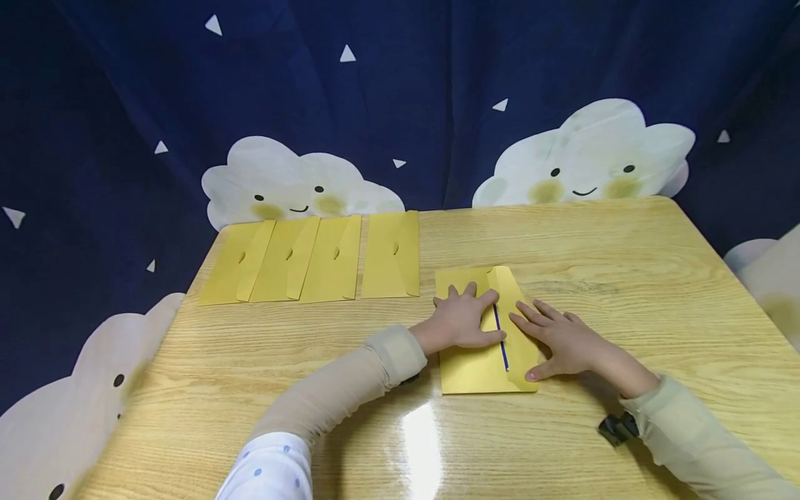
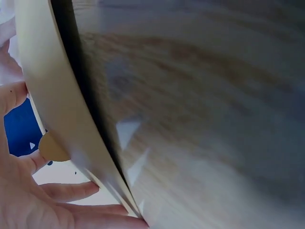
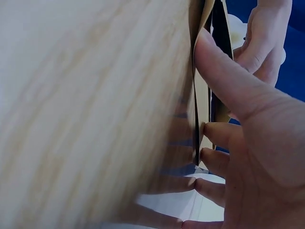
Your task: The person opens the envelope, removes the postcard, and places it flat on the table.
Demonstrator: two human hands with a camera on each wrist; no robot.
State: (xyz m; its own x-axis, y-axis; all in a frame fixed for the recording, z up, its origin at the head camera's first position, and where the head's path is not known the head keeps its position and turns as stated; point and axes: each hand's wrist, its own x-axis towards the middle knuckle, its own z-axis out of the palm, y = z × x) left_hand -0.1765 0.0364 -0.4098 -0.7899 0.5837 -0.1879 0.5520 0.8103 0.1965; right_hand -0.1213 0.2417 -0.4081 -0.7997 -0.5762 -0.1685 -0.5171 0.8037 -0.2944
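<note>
A yellow paper envelope [image 1: 465,375] lies on the table with its flap [image 1: 520,347] on the right side. A narrow blue strip [image 1: 503,351] shows along the flap's edge. My left hand [image 1: 461,321] rests on the envelope's body with fingers spread, its thumb beside the blue strip. With fingers extended, my right hand [image 1: 567,342] touches the flap at the envelope's right edge. In the right wrist view the thumb of the right hand [image 3: 267,129] lies against the paper edge. A rounded tan tab [image 2: 53,147] stands up near the left fingers in the left wrist view.
Several similar yellow envelopes lie in a row at the back left of the wooden table [image 1: 594,257], the rightmost envelope [image 1: 381,257] slightly apart. A dark blue curtain [image 1: 431,83] with white clouds hangs behind. A black wrist device [image 1: 617,429] sits under the right sleeve.
</note>
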